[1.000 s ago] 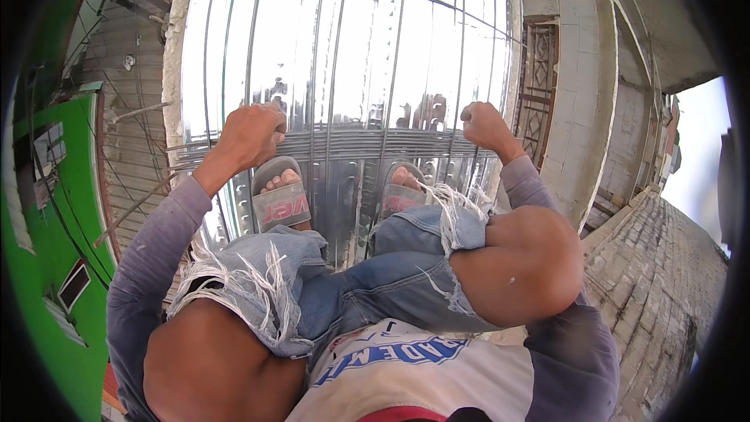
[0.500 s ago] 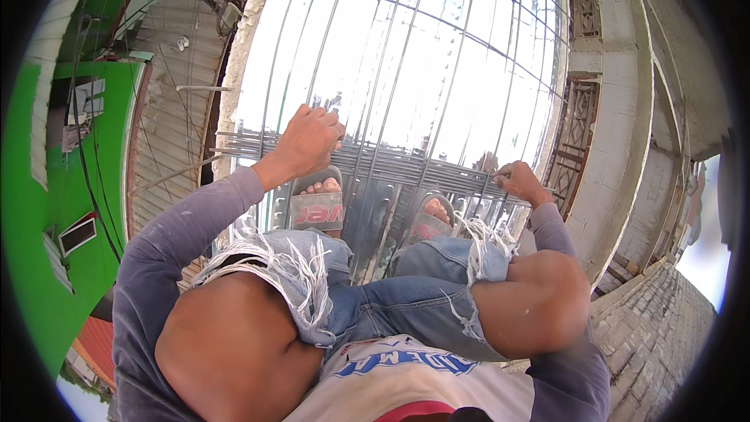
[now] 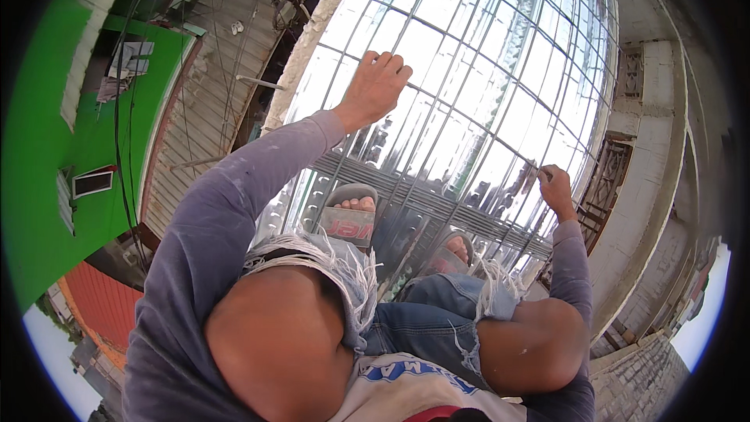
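Crouched in grey strapped sandals [image 3: 353, 217] on a wide grid of thin grey steel reinforcing bars [image 3: 469, 86], laid over a pale, shiny sheet [image 3: 437, 23] with bright sky reflected in it. Bare knees below frayed, cut-off blue denim shorts [image 3: 406, 328], sleeves long and grey-purple.

Left hand [image 3: 373, 87] was stretched well forward, fingers [image 3: 388, 62] curled over one of the long bars, seemingly closed on it. Right hand [image 3: 556, 189] was lower and off to the side, fingers pinched together at a crossing of bars; whether anything small sat between them was too fine to tell.

Judged by look: single bars stiff along short spans but springy over long ones, light one at a time, heavy and awkward as a tied mat. Ribbed steel, so not slippery, though rough and likely sharp at cut ends. Nothing fragile here. Best hold probably near a crossing, where the bar was braced by its neighbour, rather than at mid-span where it would flex.

A denser band of closely packed bars [image 3: 437, 199] ran across just ahead of the feet. Grid filled the space from a pale concrete edge [image 3: 312, 39] on the left to a rough grey concrete wall [image 3: 648, 187] on the right.

High up and outdoors: a corrugated metal roof [image 3: 203, 101] and a bright green wall [image 3: 47, 156] with hanging cables far below on the left, a red roof [image 3: 98, 305] beyond, grey block paving [image 3: 641, 379] low on the right.
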`<action>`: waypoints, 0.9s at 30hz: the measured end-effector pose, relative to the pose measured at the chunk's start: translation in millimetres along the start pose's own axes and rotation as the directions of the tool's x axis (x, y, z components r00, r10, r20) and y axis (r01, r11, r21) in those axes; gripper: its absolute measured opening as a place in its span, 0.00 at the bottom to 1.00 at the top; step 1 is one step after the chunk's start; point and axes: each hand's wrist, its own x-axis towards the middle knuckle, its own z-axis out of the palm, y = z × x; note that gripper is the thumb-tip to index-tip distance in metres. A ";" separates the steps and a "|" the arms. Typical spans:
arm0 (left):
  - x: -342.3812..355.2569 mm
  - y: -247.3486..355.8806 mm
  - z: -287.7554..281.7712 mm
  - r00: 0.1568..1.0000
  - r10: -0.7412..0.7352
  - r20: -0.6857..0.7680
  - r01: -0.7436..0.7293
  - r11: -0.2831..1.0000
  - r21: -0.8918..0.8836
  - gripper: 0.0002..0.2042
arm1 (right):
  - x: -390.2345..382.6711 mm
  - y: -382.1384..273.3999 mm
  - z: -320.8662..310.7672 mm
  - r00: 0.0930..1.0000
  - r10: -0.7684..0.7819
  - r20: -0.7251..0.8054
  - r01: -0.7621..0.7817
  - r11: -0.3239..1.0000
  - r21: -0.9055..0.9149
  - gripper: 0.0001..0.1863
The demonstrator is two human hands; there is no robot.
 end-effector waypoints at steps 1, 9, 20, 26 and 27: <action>11.1 0.2 -1.9 1.000 0.017 0.002 -0.017 0.999 0.028 0.05 | 5.8 3.8 -4.3 1.000 -0.007 0.003 0.008 1.000 -0.009 0.12; 22.0 0.4 3.5 0.993 -0.105 -0.054 0.099 0.990 -0.104 0.06 | 65.5 8.1 -30.2 0.878 -0.157 -0.451 0.109 0.985 -0.131 0.13; 27.7 11.3 -1.2 0.991 -0.135 0.000 0.135 0.988 -0.075 0.06 | 141.4 17.1 -35.1 0.912 -0.163 -0.377 0.067 0.965 -0.253 0.11; 23.4 11.0 8.7 0.985 -0.171 -0.018 0.169 0.983 -0.077 0.05 | 168.5 24.7 -42.8 0.898 -0.231 -0.374 0.111 0.943 -0.314 0.09; 22.1 10.5 12.2 0.982 -0.187 -0.013 0.185 0.978 -0.095 0.05 | 171.4 25.2 -41.7 0.892 -0.237 -0.386 0.120 0.945 -0.304 0.09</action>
